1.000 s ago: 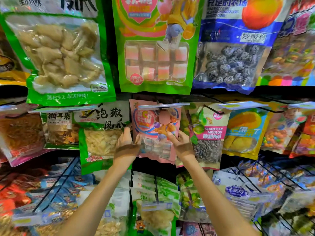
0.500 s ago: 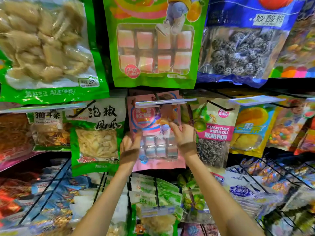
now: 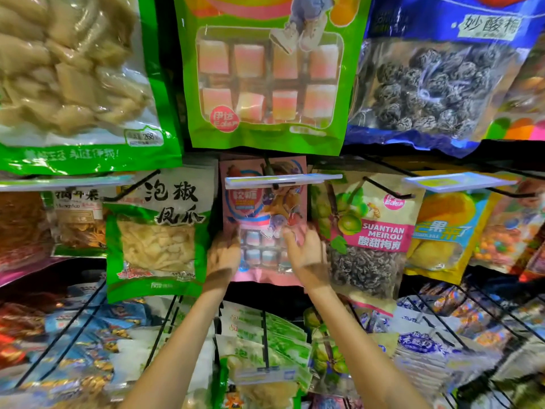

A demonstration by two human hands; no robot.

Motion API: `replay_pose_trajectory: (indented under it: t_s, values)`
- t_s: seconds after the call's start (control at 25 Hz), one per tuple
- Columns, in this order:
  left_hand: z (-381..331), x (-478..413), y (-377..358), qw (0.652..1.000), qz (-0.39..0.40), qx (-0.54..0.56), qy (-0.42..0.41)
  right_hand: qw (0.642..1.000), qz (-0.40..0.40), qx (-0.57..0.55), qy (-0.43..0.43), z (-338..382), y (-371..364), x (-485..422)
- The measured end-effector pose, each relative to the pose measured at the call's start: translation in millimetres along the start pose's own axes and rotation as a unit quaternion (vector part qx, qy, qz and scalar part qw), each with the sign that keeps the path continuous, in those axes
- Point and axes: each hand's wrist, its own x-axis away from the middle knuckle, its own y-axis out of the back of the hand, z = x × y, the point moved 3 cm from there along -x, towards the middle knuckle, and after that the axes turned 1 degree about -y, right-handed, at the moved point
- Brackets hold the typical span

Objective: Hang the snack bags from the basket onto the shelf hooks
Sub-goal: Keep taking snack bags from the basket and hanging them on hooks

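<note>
A pink snack bag (image 3: 259,208) with pastel cubes behind a clear window hangs in the middle row, and its top sits behind a black shelf hook (image 3: 269,172) and a price strip (image 3: 283,180). My left hand (image 3: 222,256) holds the bag's lower left edge. At the lower right edge is my right hand (image 3: 306,252), with the thumb on the front of the bag. Motion blurs both hands. The basket is out of view.
Beside the pink bag hang a green chicken-feet bag (image 3: 156,234) on the left and a plum bag (image 3: 365,231) on the right. Large bags (image 3: 265,72) fill the row above. Wire dividers (image 3: 265,343) with more packets stand below my arms.
The pink bag has gone up and back onto the hook. Both hands have slid down from its upper sides to its lower edges, and the camera has moved closer.
</note>
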Motion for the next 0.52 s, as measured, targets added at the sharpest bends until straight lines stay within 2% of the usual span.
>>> replay_pose_trajectory:
  t_s: [0.08, 0.12, 0.24, 0.36, 0.52]
  values:
    - [13, 12, -2, 1.000, 0.004, 0.005, 0.021, 0.995, -0.014, 0.093, 0.037, -18, -3, 18]
    - [19, 17, -4, 0.999, 0.007, 0.019, 0.042, 0.993, -0.033, 0.104, 0.052, -29, -3, 20]
    - [27, 14, -9, 0.998, 0.012, 0.027, 0.059, 0.996, 0.066, 0.032, -0.051, -34, -5, 20]
    - [24, 6, -11, 0.996, 0.017, 0.017, 0.082, 0.996, 0.070, 0.051, -0.024, -35, -6, 10]
    - [25, 9, -10, 0.997, 0.031, -0.004, 0.072, 0.995, 0.067, 0.074, -0.029, -32, -8, 7]
